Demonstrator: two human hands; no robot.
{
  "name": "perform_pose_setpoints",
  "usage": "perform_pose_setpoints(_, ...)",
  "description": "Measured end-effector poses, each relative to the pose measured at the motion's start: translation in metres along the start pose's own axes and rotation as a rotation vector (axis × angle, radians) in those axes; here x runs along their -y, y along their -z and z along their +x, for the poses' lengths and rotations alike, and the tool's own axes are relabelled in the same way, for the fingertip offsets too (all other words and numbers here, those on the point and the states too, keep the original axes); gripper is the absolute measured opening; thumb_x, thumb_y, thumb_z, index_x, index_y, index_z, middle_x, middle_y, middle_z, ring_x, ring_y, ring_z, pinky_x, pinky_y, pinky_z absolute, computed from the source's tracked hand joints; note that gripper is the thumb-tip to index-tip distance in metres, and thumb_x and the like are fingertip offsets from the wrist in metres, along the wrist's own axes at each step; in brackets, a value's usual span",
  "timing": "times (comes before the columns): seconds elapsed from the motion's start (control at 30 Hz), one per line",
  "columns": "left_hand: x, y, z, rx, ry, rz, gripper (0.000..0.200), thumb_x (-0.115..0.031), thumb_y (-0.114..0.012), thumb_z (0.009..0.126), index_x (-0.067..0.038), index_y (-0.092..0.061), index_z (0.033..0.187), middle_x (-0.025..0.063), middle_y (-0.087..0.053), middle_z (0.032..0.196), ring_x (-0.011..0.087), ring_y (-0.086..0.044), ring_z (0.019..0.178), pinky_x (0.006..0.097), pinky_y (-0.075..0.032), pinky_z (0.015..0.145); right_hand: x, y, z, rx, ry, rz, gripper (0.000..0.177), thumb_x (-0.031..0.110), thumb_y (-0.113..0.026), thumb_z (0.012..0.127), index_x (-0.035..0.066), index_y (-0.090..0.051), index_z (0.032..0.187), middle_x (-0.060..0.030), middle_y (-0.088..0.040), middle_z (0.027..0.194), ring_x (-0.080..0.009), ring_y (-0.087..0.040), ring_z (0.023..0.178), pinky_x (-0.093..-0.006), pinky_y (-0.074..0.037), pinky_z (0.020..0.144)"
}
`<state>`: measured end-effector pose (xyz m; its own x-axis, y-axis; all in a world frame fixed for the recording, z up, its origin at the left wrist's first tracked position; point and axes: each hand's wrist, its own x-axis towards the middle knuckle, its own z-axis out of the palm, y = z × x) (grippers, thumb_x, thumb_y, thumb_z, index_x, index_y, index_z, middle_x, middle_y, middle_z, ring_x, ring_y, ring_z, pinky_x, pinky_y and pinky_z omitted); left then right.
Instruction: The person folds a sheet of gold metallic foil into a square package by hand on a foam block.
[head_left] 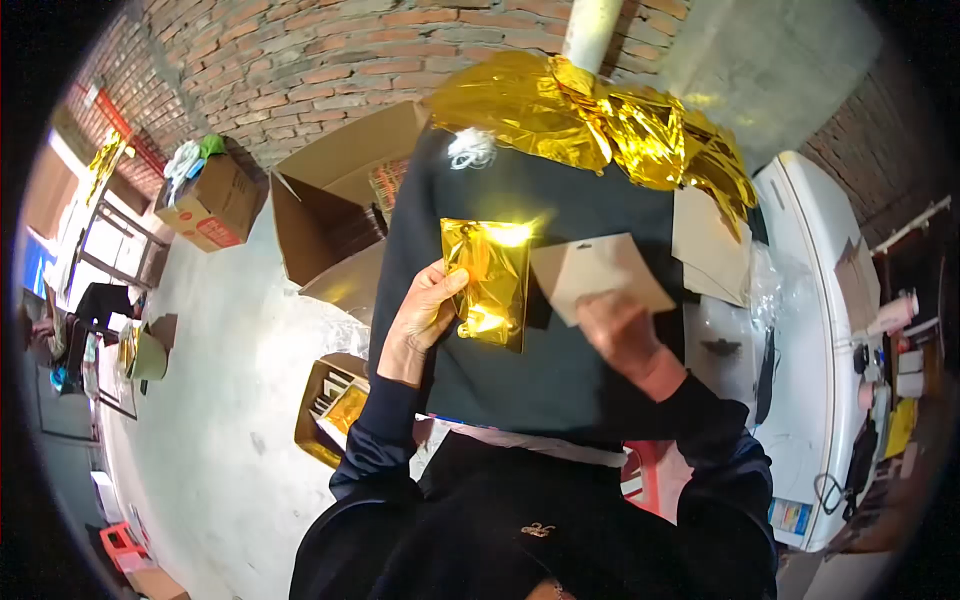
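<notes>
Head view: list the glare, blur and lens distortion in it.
In the head view, glare burns white on the top of the gold foil packet pinched by the left hand, and on the crumpled gold foil pile; the right hand at the cardboard card is smeared by motion blur; the fisheye lens bends the brick wall and blackens the corners.

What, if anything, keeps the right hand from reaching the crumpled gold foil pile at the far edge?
Likely yes, it can reach. The right hand holds a cardboard card, so its fingers are occupied, but the dark surface between card and foil pile looks bare.
</notes>
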<state>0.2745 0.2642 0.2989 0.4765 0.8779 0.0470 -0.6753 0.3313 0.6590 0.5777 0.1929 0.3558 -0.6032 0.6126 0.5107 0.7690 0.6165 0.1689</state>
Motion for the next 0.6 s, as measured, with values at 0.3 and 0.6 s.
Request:
perform_pose_setpoints(0.3, 0.003, 0.004, 0.002, -0.013, -0.028, -0.095, 0.041, -0.014, -0.074, 0.097, 0.002, -0.06, 0.132, 0.0114, -0.071, 0.124, 0.0211, -0.07, 0.111, 0.0383, -0.055, 0.102, -0.006, -0.002, 0.068, 0.118, 0.113, 0.262, 0.024, 0.03, -0.073, 0.091, 0.008, -0.068, 0.082, -0.0102, -0.066, 0.074, -0.03, -0.068, 0.067, -0.0414, -0.053, 0.061)
perform_pose_setpoints(0.6, -0.001, -0.012, -0.003, 0.073, 0.114, 0.014, 0.041, -0.014, -0.078, 0.093, 0.004, -0.066, 0.127, 0.0087, -0.073, 0.12, 0.0165, -0.07, 0.106, 0.0314, -0.053, 0.1, -0.087, -0.162, 0.167, -0.027, -0.567, 0.63, 0.02, 0.028, -0.076, 0.089, 0.011, -0.075, 0.099, -0.0089, -0.068, 0.094, -0.0301, -0.068, 0.09, -0.0431, -0.054, 0.077)
